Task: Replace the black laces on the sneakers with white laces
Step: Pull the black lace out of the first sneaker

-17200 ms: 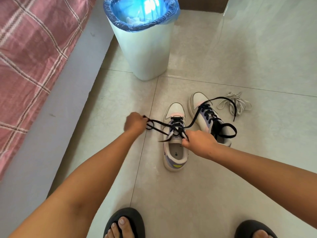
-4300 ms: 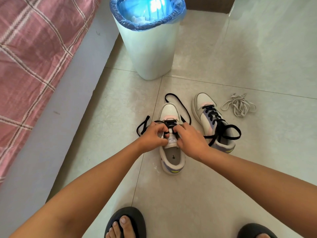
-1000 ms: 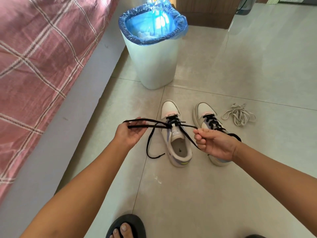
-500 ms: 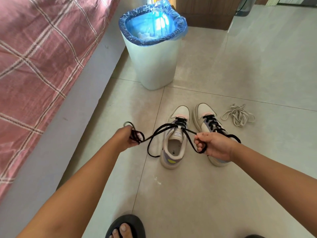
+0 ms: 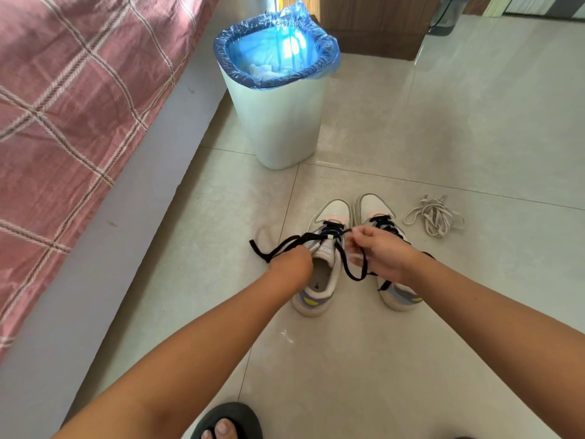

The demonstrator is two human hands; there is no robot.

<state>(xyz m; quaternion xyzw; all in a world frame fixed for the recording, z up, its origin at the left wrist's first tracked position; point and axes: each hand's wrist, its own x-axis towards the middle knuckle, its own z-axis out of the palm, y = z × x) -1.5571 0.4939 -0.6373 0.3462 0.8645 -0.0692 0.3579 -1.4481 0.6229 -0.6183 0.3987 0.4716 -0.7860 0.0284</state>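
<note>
Both hands are closing back in on the left sneaker, the left hand and right hand each pinching the black lace, which is coming free of the upper eyelets.

Left hand has come in from out at the side to the left sneaker's collar, gripping the black lace. Right hand has moved up to the eyelets near the toe, fingers blurred. Lace loop now hangs slack between hands.

Glossy beige tile floor with grout lines, bed with pink plaid cover along left, white bin with blue liner far centre, brown wood cabinet behind, bright glare
</note>
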